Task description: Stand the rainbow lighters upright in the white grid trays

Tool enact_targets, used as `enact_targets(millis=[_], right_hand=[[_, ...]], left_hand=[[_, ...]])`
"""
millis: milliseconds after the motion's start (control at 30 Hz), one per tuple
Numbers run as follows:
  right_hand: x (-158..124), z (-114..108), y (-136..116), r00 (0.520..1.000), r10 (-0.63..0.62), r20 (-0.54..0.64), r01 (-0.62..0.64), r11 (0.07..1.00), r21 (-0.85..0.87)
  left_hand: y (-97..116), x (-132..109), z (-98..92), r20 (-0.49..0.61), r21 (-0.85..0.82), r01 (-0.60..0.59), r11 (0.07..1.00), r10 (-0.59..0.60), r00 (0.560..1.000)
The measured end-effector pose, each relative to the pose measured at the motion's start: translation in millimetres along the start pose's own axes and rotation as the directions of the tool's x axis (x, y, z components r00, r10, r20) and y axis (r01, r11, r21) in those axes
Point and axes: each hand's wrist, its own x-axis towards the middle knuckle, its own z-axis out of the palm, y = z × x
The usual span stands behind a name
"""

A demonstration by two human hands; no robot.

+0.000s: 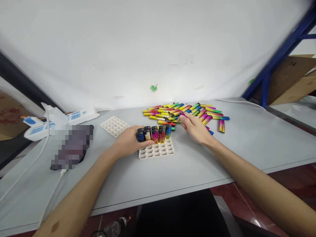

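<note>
Several shiny multicoloured lighters [154, 135] with black tops stand upright in the back rows of a white holed tray [156, 152]. My left hand [130, 140] is closed around the left side of this group, thumb in front and fingers behind. Empty holes show in the tray's front rows. My right hand [194, 126] is at the near edge of a heap of loose lighters [170, 111], its fingers pinched on a purple lighter [182, 114]. My fingers cover most of that lighter.
A second white holed tray [114, 126] lies flat at the left. Further left are a phone [74, 148] on a white cable and power strips [81, 115]. One lighter [221, 126] lies apart at the right. A white wall [153, 49] rises behind the table.
</note>
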Motion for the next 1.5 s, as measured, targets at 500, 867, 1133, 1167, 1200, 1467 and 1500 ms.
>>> enact_targets(millis=[500,867,1133,1167,1200,1467,1500], right_hand=[[-2,-5,-7,0.999,0.044,0.010,-0.045,0.955,0.294],[0,-11,-7,0.998,-0.035,0.059,0.018,0.965,0.261],[-2,-8,-5,0.985,-0.037,0.166,-0.007,0.966,0.260],[-2,-7,-5,0.985,-0.036,0.170,-0.009,0.966,0.259],[-3,-7,-4,0.984,-0.036,0.175,-0.010,0.966,0.259],[-4,-6,-6,0.975,-0.042,0.220,-0.014,0.969,0.247],[-4,-6,-7,0.974,-0.034,0.224,-0.023,0.969,0.248]], left_hand=[[0,-1,0.1,-0.007,0.007,-0.009,1.000,0.009,1.000],[-1,-1,1.0,-0.008,0.012,-0.014,1.000,0.014,1.000],[0,-1,-0.1,0.002,0.014,-0.033,0.999,0.033,0.999],[0,-1,-0.1,0.002,0.014,-0.032,0.999,0.032,0.999],[0,-1,-0.1,0.000,0.016,-0.027,0.999,0.027,1.000],[1,-1,-0.4,0.001,0.022,-0.013,1.000,0.013,1.000],[1,-1,-0.3,-0.002,0.021,-0.013,1.000,0.013,1.000]])
